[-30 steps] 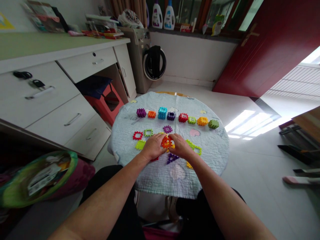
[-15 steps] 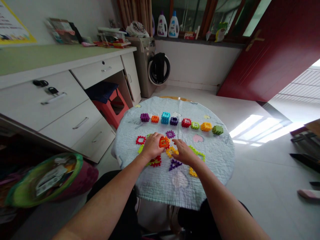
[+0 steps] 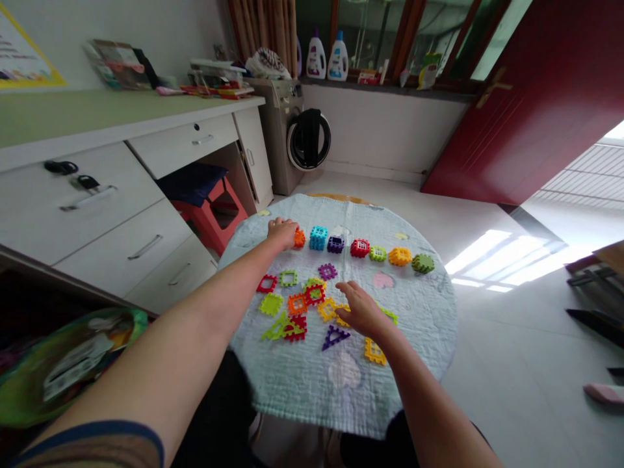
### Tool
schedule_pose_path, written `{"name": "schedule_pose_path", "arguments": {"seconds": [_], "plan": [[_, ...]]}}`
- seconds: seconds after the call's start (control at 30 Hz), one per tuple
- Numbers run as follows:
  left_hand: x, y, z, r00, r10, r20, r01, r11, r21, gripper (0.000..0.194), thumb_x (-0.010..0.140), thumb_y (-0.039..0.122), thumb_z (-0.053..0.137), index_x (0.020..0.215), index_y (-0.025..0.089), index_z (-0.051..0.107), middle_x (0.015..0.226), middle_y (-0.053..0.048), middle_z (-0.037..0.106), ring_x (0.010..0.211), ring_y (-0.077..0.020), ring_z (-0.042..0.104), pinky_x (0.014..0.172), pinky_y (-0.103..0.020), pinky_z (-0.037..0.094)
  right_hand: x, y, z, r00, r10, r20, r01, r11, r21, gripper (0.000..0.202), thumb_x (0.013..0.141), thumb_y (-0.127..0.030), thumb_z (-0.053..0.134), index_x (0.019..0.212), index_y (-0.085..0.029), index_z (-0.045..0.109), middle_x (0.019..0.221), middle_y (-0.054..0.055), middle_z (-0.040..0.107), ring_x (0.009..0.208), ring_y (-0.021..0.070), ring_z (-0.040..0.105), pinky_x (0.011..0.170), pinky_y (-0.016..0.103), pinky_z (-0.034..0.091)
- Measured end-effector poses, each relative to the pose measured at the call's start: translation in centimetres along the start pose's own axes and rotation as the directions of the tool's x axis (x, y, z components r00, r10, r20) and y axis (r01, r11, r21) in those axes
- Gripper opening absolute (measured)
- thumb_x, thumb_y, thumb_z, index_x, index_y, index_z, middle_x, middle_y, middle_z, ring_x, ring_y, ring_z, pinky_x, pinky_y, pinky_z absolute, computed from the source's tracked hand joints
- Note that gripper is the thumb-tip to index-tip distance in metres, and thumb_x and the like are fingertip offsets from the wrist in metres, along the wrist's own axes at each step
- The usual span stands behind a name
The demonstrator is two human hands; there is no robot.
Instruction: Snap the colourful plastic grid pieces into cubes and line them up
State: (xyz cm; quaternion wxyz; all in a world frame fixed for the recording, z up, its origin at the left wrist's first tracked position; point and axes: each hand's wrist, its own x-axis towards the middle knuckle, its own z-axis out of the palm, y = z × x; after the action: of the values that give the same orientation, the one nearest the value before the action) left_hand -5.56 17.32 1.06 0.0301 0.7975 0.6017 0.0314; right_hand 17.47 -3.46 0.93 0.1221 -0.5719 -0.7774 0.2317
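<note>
At the far left of the row of toothed plastic blocks, my left hand (image 3: 283, 233) is closed with its fingertips on an orange block (image 3: 299, 239). That hand hides the spot where the purple block stood. Lower on the table, my right hand (image 3: 359, 305) hovers open, fingers apart, over the yellow square pieces (image 3: 327, 309). Left of it lie a red square piece (image 3: 316, 294), an orange square piece (image 3: 297, 304) and a lime square piece (image 3: 271, 304). A purple triangle (image 3: 335, 337) and a purple square piece (image 3: 327, 271) lie nearby.
The row continues right with cyan (image 3: 318, 238), dark purple (image 3: 335, 244), red (image 3: 360, 247), lime, yellow (image 3: 400, 256) and green blocks (image 3: 423, 263). A pale cloth (image 3: 312, 390) covers the round table. A red stool (image 3: 221, 218) stands behind at left, near white drawers (image 3: 141, 244).
My left hand has moved forward and left, from the loose pieces to the row's orange block, uncovering several flat pieces. My right hand stays open near the yellow pieces. The view has shifted slightly.
</note>
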Motion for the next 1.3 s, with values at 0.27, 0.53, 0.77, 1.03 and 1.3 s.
{"name": "schedule_pose_path", "arguments": {"seconds": [0.27,0.53,0.77,1.03,1.3], "plan": [[3.2,-0.9,1.5,0.996,0.028,0.083,-0.031,0.999,0.033,0.039,0.066,0.029,0.068,0.104,0.023,0.064,0.123,-0.011,0.058,0.120,-0.0353,0.034,0.101,-0.055,0.013,-0.2,0.0,-0.7,0.999,0.032,0.015,-0.032,0.999,0.019,0.046,0.078,-0.016,0.058,0.123,-0.017,0.050,0.116,0.011,0.056,0.106,0.0226,0.056,0.092,0.035,0.042],[4.0,-0.6,2.1,0.988,0.012,0.156,-0.025,0.996,0.085,0.044,0.066,0.029,0.067,0.109,0.025,0.063,0.125,-0.011,0.055,0.122,-0.0362,0.034,0.101,-0.061,0.011,-0.3,-0.3,-1.1,0.997,0.067,0.042,-0.069,0.997,0.042,0.045,0.079,-0.017,0.058,0.124,-0.017,0.050,0.118,0.011,0.055,0.104,0.0202,0.057,0.092,0.033,0.042],[3.7,-0.6,2.7,0.993,0.010,0.120,-0.019,0.997,0.070,0.065,0.060,0.027,0.073,0.122,0.026,0.055,0.133,-0.013,0.049,0.127,-0.0372,0.029,0.104,-0.062,0.010,-0.6,-0.2,-1.5,0.993,0.104,0.049,-0.108,0.992,0.067,0.045,0.079,-0.015,0.057,0.124,-0.017,0.051,0.117,0.011,0.055,0.100,0.0185,0.058,0.089,0.031,0.043],[-5.2,1.2,-1.0,0.999,0.046,-0.013,-0.046,0.997,0.065,0.060,0.071,0.029,0.065,0.128,0.026,0.049,0.137,-0.011,0.048,0.130,-0.0333,0.030,0.107,-0.058,0.014,-0.8,0.9,-1.0,0.991,0.077,0.105,-0.076,0.997,-0.010,0.044,0.078,-0.019,0.059,0.122,-0.015,0.053,0.116,0.012,0.058,0.095,0.0184,0.059,0.087,0.030,0.042],[-23.1,8.5,-2.3,0.900,0.377,0.219,-0.365,0.926,-0.095,0.045,0.073,0.032,0.064,0.116,0.025,0.056,0.117,-0.008,0.062,0.122,-0.0301,0.044,0.110,-0.058,0.011,-0.9,2.5,-1.0,0.992,0.106,0.069,-0.102,0.993,-0.066,0.040,0.079,-0.020,0.060,0.118,-0.012,0.056,0.113,0.013,0.061,0.090,0.0170,0.061,0.080,0.026,0.043]]}}
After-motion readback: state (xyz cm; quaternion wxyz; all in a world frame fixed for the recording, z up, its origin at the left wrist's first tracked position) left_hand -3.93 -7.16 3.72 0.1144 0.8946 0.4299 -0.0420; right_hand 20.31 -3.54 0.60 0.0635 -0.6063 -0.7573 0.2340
